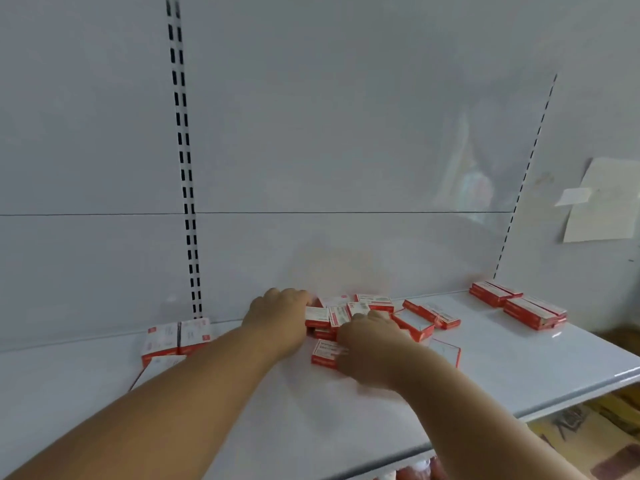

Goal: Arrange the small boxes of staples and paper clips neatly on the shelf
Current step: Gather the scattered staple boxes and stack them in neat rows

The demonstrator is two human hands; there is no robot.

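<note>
Several small red-and-white boxes lie in a loose heap (374, 303) at the middle of the white shelf (519, 368), near the back panel. My left hand (277, 320) rests against the heap's left side, fingers curled onto a box (317, 317). My right hand (370, 348) lies over the heap's front, covering part of a flat box (323, 353); its fingers are blurred. A tidy block of boxes (173, 337) sits at the left. Two stacked groups (535, 311) sit at the far right.
A slotted upright (187, 202) runs down the back panel left of the heap, another (519, 188) at the right. A sheet of paper (602, 202) is stuck to the wall at the right. Below the shelf edge a lower level shows.
</note>
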